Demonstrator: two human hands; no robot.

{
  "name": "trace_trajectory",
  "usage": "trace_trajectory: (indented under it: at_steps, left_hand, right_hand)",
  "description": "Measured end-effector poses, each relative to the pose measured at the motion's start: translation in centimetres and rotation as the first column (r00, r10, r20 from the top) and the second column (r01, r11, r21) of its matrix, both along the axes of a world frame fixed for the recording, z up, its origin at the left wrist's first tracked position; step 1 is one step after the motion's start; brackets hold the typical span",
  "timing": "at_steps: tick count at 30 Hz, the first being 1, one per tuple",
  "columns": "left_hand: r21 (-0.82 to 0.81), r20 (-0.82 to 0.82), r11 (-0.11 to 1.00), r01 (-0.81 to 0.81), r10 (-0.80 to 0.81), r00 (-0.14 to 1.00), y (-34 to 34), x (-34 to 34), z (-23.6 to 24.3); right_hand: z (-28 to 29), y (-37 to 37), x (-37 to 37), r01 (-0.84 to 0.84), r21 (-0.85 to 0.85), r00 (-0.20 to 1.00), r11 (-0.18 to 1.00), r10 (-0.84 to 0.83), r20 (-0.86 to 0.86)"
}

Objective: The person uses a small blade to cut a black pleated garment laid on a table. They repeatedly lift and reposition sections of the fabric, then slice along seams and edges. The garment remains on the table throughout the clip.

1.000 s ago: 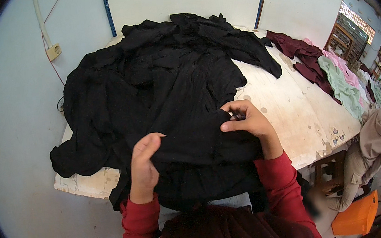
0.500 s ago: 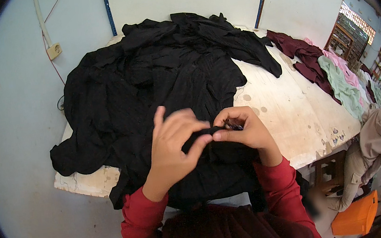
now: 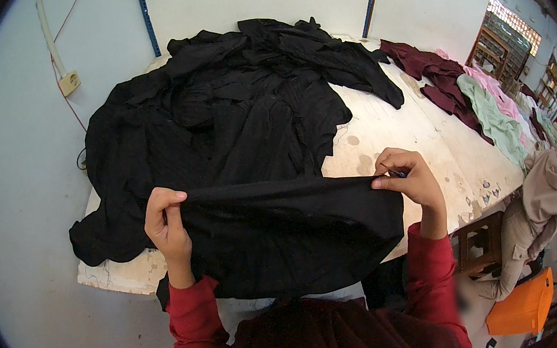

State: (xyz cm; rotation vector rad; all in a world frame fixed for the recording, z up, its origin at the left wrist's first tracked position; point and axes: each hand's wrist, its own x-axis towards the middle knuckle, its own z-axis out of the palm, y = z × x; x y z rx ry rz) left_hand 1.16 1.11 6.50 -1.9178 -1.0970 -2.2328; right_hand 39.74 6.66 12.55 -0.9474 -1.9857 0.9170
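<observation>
Between my two hands a piece of black fabric (image 3: 292, 237) is stretched out, its upper edge pulled nearly straight and the rest hanging toward me. At the left end of that edge, my left hand (image 3: 167, 226) pinches the cloth between thumb and fingers. My right hand (image 3: 413, 177) pinches the other end. A small dark bluish object (image 3: 396, 174) shows within the right hand's fingers, too little of it visible to name. Beyond the stretched piece lies a large rumpled heap of black cloth (image 3: 218, 112); where the two join, if they do, is hidden.
The pale worktable (image 3: 425, 152) has stains and a worn edge. Along its right side lie maroon cloth (image 3: 442, 82), pale green cloth (image 3: 489, 108) and pink cloth. At the right are a wooden stool (image 3: 479, 244), an orange container (image 3: 523, 304) and another person (image 3: 534, 215).
My hands have moved apart, left and right, from a close pinch at the middle. The black fabric between them has gone from bunched to stretched out.
</observation>
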Motion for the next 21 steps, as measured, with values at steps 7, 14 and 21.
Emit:
trace_trajectory:
  at_steps: [7,14,21]
  left_hand:
    - [-0.227,0.073,0.973,-0.033,0.051,0.996,0.2,0.1,0.0]
    - [-0.364,-0.384,0.842,-0.399,0.255,0.888,0.7,2.9,1.5]
    - [-0.498,-0.537,0.865,-0.063,-0.250,0.805,2.8,10.1,2.1]
  right_hand:
    - [-1.0,-0.2,-0.1,0.083,-0.172,0.995,0.982,-0.091,-0.038]
    - [-3.5,1.2,-1.3,-0.019,-0.218,0.980,0.976,-0.026,-0.199]
    - [-2.8,0.4,-1.3,-0.234,-0.051,0.941,0.971,0.213,-0.263]
